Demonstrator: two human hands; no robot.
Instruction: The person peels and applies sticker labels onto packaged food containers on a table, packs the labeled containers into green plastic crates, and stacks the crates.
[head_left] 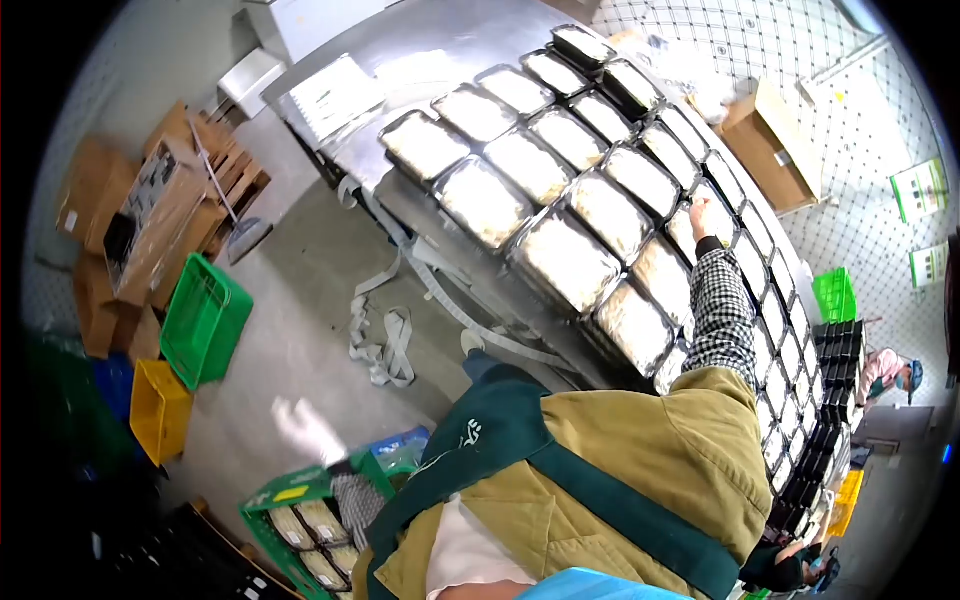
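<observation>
My right hand [702, 218] reaches across the steel table to the rows of black plastic trays filled with pale food. Its fingers look curled above one food tray [683, 232]; what they hold, if anything, is too small to make out. My left hand [308, 432], in a whitish glove and slightly blurred, hangs low at my left side with its fingers apart and nothing in them. Just below it stands a green crate [262, 500] with several filled, covered trays [322, 522] inside.
The steel table [420, 45] carries papers [335, 95] at its far left corner. A loose pale strap [385, 345] lies on the floor. At left are a green basket [205, 320], a yellow bin [160, 412] and cardboard boxes [165, 215]. Two other people [885, 372] work at right near stacked black trays [838, 370].
</observation>
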